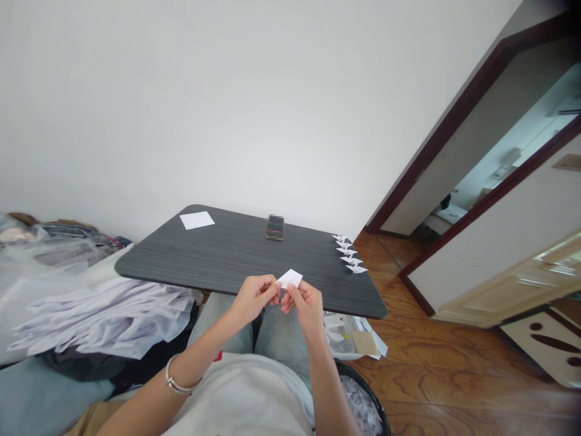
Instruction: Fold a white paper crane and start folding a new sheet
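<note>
This is a room in a home: a dark wood-grain tabletop (227, 254) stands against a plain white wall (227, 91), with a wooden floor (436, 369), a dark-framed doorway (494, 181) and heaped bedding (100, 315) alongside.

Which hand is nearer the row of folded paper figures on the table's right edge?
Right. The right hand lies nearside and left of the folded paper figures; the left hand is farther left. Both pinch a small white paper.
</note>
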`<state>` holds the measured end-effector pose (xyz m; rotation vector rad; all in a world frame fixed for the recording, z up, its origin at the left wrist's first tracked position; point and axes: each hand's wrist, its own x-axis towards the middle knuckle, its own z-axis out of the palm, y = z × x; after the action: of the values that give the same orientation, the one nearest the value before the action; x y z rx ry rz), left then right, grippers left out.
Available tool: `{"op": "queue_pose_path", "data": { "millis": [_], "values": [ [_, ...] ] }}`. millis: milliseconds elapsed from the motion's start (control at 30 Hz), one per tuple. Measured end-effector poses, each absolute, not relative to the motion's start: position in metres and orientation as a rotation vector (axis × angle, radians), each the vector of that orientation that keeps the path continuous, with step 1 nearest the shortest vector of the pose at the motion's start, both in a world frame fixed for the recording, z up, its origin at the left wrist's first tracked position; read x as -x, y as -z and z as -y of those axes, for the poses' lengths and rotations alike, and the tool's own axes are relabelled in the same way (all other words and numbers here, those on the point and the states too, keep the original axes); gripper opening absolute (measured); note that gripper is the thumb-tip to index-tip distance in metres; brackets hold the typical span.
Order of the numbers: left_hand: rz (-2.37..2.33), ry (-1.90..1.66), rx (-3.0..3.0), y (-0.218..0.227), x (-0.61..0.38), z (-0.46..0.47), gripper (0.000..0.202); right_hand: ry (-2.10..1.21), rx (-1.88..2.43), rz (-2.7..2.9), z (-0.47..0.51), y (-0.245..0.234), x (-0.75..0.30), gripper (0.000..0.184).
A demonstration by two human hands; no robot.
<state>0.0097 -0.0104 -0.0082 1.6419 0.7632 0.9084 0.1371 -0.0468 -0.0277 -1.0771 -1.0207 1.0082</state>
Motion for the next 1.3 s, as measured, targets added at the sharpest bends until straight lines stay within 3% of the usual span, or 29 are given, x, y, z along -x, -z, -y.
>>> {"op": "queue_pose_path", "data": {
  "millis": [400,533,700,1300],
  "values": [
    [-0.730,-0.884,-1.638,0.010,-0.008,0.004,0.035,-1.033,1.067,1.124,0.045,0.029,-0.141,0.032],
    [-0.728,-0.883,-1.589,0.011,-0.009,0.004,0.038,-0.919,1.081,1.076,0.048,0.023,-0.139,0.021],
    [-0.764,-0.926,-1.577,0.004,-0.009,0.010,0.037,-0.742,1.067,0.992,0.055,0.015,-0.134,0.021],
    [-0.687,-1.001,-1.492,0.004,-0.017,0.022,0.029,-0.680,1.047,0.959,0.061,0.014,-0.124,0.015]
  ]
}}
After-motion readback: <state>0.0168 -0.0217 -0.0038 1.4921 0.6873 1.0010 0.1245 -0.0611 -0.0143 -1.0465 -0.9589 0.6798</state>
